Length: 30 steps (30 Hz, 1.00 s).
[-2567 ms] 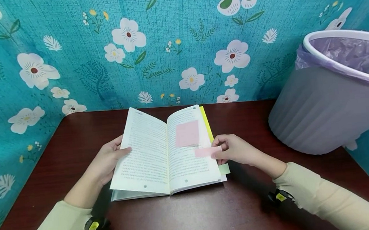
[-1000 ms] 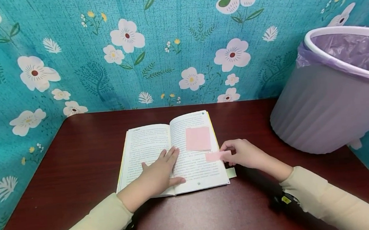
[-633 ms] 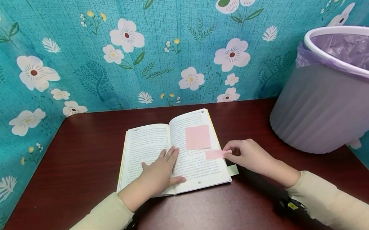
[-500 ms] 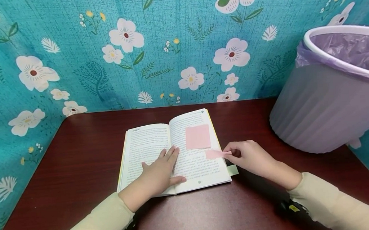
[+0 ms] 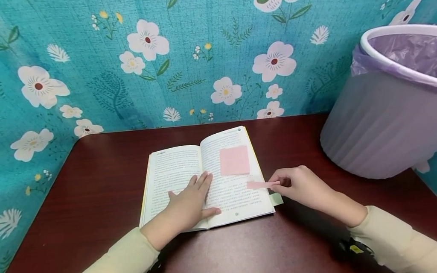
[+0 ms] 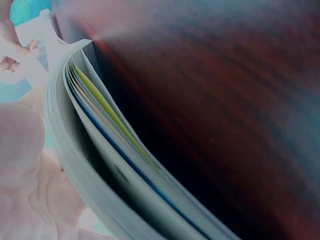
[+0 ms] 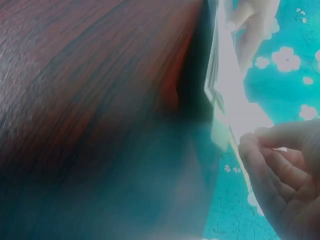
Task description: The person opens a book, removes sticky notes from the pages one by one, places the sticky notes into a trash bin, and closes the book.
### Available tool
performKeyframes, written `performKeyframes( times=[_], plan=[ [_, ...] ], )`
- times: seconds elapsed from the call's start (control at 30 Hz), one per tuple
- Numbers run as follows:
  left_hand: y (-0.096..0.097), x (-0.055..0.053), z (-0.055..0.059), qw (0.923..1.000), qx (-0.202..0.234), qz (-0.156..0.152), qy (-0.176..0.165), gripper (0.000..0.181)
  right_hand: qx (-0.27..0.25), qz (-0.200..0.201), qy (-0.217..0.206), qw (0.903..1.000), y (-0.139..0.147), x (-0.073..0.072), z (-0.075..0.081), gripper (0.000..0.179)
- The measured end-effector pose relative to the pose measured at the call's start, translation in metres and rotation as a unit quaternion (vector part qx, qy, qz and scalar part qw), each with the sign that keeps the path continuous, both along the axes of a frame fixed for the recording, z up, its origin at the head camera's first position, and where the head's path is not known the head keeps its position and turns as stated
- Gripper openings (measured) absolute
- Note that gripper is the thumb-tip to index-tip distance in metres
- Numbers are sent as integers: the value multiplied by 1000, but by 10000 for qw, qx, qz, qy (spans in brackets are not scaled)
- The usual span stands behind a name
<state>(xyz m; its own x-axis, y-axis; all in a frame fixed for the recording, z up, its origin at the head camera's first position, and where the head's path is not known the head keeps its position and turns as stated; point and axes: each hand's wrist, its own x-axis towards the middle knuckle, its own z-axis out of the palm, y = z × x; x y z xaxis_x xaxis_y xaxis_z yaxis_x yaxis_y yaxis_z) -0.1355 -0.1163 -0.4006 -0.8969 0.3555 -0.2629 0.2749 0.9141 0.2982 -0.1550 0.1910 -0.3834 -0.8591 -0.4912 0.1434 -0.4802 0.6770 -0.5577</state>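
Note:
An open book [image 5: 170, 166] lies on the dark red-brown table, its pages full of small print. My left hand [image 5: 185, 207] rests spread across the lower middle of the pages, over the fold. At the book's right edge my right hand [image 5: 303, 185] pinches the outer end of a narrow pink sticky tab [image 5: 258, 185] between thumb and forefinger; the tab's other end overlaps the right page. Higher on that page sits a square pink sticky note [image 5: 234, 161]. In the right wrist view the pinching right hand [image 7: 280, 165] is beside the bright page edge.
A pale green tab [image 5: 276, 199] sticks out of the book's right side, just below my right hand. A grey trash bin [image 5: 386, 119] with a purple liner stands at the right. Behind the table [image 5: 102, 175] hangs a teal flowered cloth [image 5: 195, 39].
My left hand has gone from lifting the left pages to lying on the flattened book. My right hand has drawn back rightward to the outer end of the pink tab, which has slid slightly right.

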Motion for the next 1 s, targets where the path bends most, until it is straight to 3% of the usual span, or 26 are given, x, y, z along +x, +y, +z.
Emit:
performKeyframes(
  times=[0.33, 0.7, 1.0],
  plan=[
    [0, -1, 0, 10000, -44, 1, -23, 94, -155, -304, -386, 9987, 11, -5, 12, 15],
    [1, -1, 0, 9999, -123, -28, 20, 94, -277, -405, -82, 9988, 25, -9, 44, 10],
    [1, -1, 0, 10000, -69, -18, 23, 94, -360, -459, 197, 9981, 36, -7, 59, 14]
  ],
)
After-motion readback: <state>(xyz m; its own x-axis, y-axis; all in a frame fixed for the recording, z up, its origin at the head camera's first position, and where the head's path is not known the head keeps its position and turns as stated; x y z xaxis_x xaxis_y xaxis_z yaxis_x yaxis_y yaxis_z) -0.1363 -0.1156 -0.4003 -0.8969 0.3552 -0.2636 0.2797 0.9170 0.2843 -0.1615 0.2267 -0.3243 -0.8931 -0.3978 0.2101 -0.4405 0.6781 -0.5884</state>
